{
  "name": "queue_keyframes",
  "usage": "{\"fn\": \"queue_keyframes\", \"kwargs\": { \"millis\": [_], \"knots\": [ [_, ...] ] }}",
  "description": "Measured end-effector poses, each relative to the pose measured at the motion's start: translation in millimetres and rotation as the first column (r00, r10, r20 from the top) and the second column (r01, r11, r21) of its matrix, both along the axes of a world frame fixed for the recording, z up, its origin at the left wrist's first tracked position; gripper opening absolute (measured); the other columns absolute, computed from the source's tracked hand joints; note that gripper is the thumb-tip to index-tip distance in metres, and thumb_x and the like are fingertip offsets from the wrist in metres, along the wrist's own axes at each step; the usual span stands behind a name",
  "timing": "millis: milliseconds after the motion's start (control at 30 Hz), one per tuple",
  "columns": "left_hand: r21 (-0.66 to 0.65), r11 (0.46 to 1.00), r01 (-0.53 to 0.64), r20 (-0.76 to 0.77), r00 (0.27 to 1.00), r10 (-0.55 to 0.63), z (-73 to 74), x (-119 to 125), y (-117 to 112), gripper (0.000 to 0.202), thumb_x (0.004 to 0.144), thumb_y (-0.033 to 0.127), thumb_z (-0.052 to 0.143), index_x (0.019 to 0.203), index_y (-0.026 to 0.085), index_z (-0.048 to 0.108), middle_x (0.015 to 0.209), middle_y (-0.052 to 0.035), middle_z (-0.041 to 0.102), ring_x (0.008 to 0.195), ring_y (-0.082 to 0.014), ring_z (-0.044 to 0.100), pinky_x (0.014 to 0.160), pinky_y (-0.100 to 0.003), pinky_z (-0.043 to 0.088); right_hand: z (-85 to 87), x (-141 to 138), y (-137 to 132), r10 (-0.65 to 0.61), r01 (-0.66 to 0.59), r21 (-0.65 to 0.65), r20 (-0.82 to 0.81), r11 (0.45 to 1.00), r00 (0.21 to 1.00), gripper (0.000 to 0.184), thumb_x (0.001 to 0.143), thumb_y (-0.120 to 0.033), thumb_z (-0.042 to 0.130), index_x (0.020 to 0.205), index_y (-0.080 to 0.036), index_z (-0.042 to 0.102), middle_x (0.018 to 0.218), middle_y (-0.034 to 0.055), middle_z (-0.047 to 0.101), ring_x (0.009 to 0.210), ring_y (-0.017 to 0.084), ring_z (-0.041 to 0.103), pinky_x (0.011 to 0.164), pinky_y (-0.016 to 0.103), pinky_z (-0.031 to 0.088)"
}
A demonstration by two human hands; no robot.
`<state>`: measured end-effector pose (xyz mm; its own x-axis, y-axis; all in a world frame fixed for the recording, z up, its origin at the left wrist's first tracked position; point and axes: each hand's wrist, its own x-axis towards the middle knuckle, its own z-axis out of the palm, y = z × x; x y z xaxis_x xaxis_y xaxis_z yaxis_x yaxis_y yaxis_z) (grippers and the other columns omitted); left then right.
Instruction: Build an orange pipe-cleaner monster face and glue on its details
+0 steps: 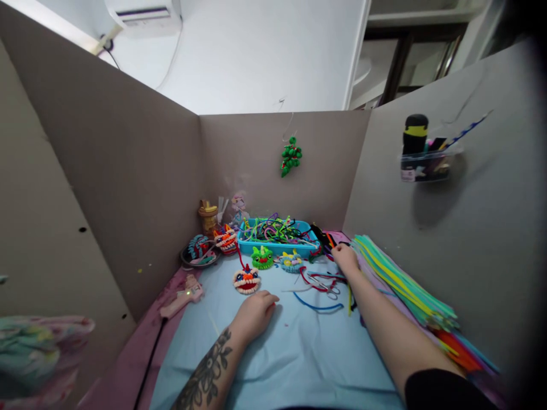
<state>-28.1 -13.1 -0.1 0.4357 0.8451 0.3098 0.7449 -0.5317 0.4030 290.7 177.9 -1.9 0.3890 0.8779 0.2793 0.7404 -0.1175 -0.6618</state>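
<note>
3 fuzzy faces mid tabletop [299,364]: cream face [247,281], green face [262,258], blue-yellow face [291,262]. L hand [255,313] half-curled nr cream one; R hand [346,259] fingers bent at orange stems [330,240]; can't tell if either holds anything. 1 basket [276,249] behind; 1 pr scissors [327,287], 1 blue strand [318,308] btwn hands.

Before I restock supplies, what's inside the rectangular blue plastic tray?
The blue tray holds a tangled heap of thin green, purple and black strands. The heap hides much of the bottom; anything beneath it cannot be seen.
</note>
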Motion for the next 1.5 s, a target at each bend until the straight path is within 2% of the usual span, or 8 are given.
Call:
{"fn": "queue_keyframes", "kwargs": {
  "millis": [200, 333, 433, 500, 600, 767, 1000, 1500],
  "knots": [
    [0.015, 1.0, 0.005, -0.005, 1.0, -0.005, -1.6, -1.5, 1.9, 0.027, 0.084, 0.018, 0.041, 0.1, 0.022, 0.062, 0.095, -0.0051, 0.065, 0.089, -0.0161, 0.058, 0.078, -0.026, 0.044, 36.9, -8.3, 3.5, 0.194, -0.088, 0.399, -0.234, 0.913, 0.953, 0.034, 0.073, -0.044, 0.047, 0.084, -0.014, 0.058, 0.071, 0.001, 0.062, 0.063, 0.013, 0.057, 0.058, 0.023, 0.045],
    [0.009, 1.0, -0.019, 0.01, 1.0, 0.019, -4.7, -2.5, 5.1, 0.027, 0.084, 0.019, 0.042, 0.1, 0.022, 0.063, 0.094, -0.0053, 0.067, 0.089, -0.0173, 0.06, 0.078, -0.027, 0.045, 92.6, -22.0, -5.8, 0.585, -0.024, 0.791, -0.431, 0.611, 0.687, 0.027, 0.068, -0.04, 0.06, 0.079, -0.016, 0.054, 0.073, -0.0001, 0.062, 0.065, 0.012, 0.059, 0.065, 0.027, 0.048],
    [-0.002, 1.0, -0.019, 0.063, 0.998, 0.019, -6.1, -2.6, 6.5, 0.027, 0.083, 0.019, 0.043, 0.101, 0.022, 0.062, 0.096, -0.0054, 0.067, 0.089, -0.0179, 0.061, 0.079, -0.029, 0.046, 135.4, -30.3, -30.4, 0.615, -0.039, 0.904, -0.258, 0.426, 0.745, 0.02, 0.077, -0.036, 0.056, 0.085, -0.018, 0.053, 0.082, 0.0001, 0.062, 0.069, 0.011, 0.061, 0.071, 0.029, 0.049],
    [0.004, 1.0, -0.01, 0.127, 0.992, 0.009, -6.1, -2.4, 7.7, 0.027, 0.082, 0.019, 0.044, 0.103, 0.022, 0.062, 0.098, -0.0056, 0.067, 0.09, -0.0179, 0.06, 0.081, -0.029, 0.046, 154.7, -35.3, -54.0, 0.568, -0.138, 0.919, -0.106, 0.37, 0.817, 0.016, 0.082, -0.032, 0.052, 0.092, -0.02, 0.053, 0.086, 0.0009, 0.062, 0.069, 0.011, 0.061, 0.071, 0.029, 0.049],
    [0.034, 0.999, -0.029, 0.27, 0.963, 0.018, -5.2, -2.9, 11.0, 0.027, 0.082, 0.019, 0.045, 0.102, 0.021, 0.062, 0.097, -0.0064, 0.067, 0.089, -0.0178, 0.061, 0.081, -0.03, 0.046, 161.1, -45.8, -91.5, 0.46, -0.371, 0.836, 0.166, 0.403, 0.873, 0.017, 0.084, -0.027, 0.05, 0.099, -0.022, 0.057, 0.087, 0.0023, 0.063, 0.077, 0.014, 0.06, 0.073, 0.03, 0.047],
    [0.01, 0.99, -0.139, 0.531, 0.84, 0.112, 0.1, -5.7, 15.2, 0.021, 0.077, 0.025, 0.054, 0.094, 0.018, 0.064, 0.092, -0.0074, 0.068, 0.084, -0.0185, 0.062, 0.076, -0.031, 0.049, 115.9, -77.3, -137.8, 0.599, -0.772, 0.43, 0.487, 0.469, 0.635, 0.015, 0.084, -0.025, 0.052, 0.09, -0.021, 0.065, 0.083, 0.0044, 0.063, 0.078, 0.016, 0.059, 0.071, 0.028, 0.046],
    [-0.103, 0.992, -0.076, 0.636, 0.761, 0.125, 12.4, -6.3, 8.7, 0.025, 0.077, 0.026, 0.056, 0.099, 0.016, 0.062, 0.096, -0.0077, 0.068, 0.086, -0.018, 0.063, 0.075, -0.03, 0.051, 56.2, -111.2, -159.0, 0.632, -0.819, 0.286, 0.529, 0.497, 0.567, 0.02, 0.087, -0.021, 0.045, 0.088, -0.022, 0.065, 0.085, 0.0068, 0.063, 0.081, 0.018, 0.056, 0.072, 0.029, 0.043],
    [0.13, 0.987, -0.089, 0.481, 0.877, 0.016, 4.1, -4.4, 9.7, 0.022, 0.078, 0.025, 0.057, 0.098, 0.018, 0.062, 0.096, -0.0072, 0.068, 0.091, -0.0182, 0.062, 0.082, -0.032, 0.049, 44.3, -127.7, -165.6, 0.572, -0.83, 0.171, 0.651, 0.531, 0.499, 0.016, 0.086, -0.02, 0.047, 0.083, -0.02, 0.062, 0.078, 0.0053, 0.059, 0.075, 0.016, 0.05, 0.065, 0.026, 0.035]
  ]
}}
